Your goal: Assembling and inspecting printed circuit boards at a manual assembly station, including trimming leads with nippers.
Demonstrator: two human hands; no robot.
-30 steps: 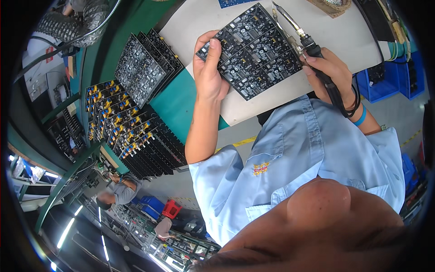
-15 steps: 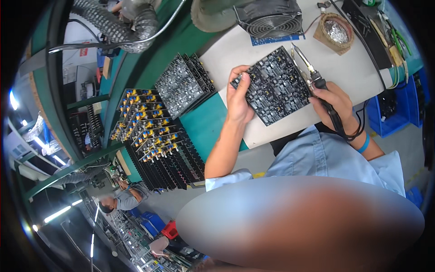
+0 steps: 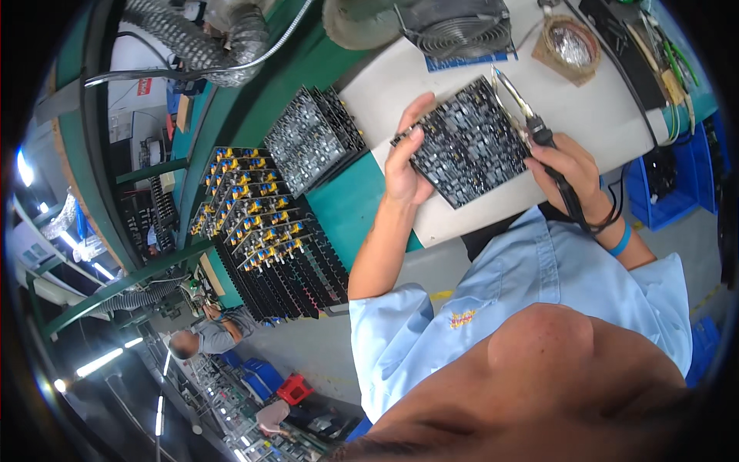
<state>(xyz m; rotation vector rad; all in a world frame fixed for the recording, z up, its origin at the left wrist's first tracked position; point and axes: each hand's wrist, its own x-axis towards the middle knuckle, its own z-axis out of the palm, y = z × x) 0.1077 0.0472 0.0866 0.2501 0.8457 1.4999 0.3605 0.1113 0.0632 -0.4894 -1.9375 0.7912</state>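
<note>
My left hand (image 3: 403,171) grips the left corner of a dark circuit board (image 3: 471,145) packed with small parts, thumb on top and a finger stretched past the corner. The board is held tilted above the pale work mat. In my right hand (image 3: 571,171) is a soldering iron (image 3: 542,137), its metal tip pointing up and away past the board's right corner. Alongside the iron, the same hand holds a thin metal tool (image 3: 506,110) that looks like tweezers. The right fingertips are at the board's right edge; whether they press on it I cannot tell.
Stacked circuit boards (image 3: 308,142) stand to the left, beside racked boards with yellow and blue parts (image 3: 254,208). A fan (image 3: 459,35) sits at the far edge, near a round tin of metal shavings (image 3: 571,48). Blue bins (image 3: 663,196) are at right. A co-worker (image 3: 208,340) stands lower left.
My left index finger has lifted and straightened beyond the board's corner. The board and the soldering iron have shifted only slightly.
</note>
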